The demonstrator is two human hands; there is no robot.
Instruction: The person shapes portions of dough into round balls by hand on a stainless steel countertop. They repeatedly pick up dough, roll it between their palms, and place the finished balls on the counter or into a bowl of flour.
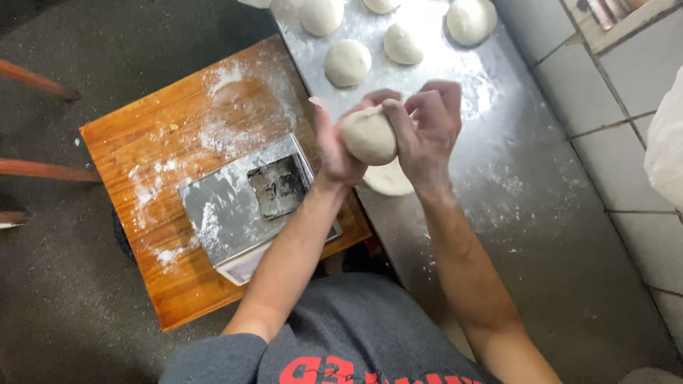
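Both my hands hold one pale dough ball (368, 135) in the air above the floured steel table (526, 213). My left hand (334, 146) cups it from the left, my right hand (427, 128) wraps over it from the right with fingers curled on top. Directly under the hands lies a flatter piece of dough (390, 181) on the steel. Several rounded dough balls (347, 62) sit farther up the table.
A floury wooden stool top (178, 142) stands left of the table, carrying a flat scale (228, 213) with a dark metal scraper (279, 186) on it. Wooden rods (39, 82) jut in at far left. Tiled wall (626, 142) at right.
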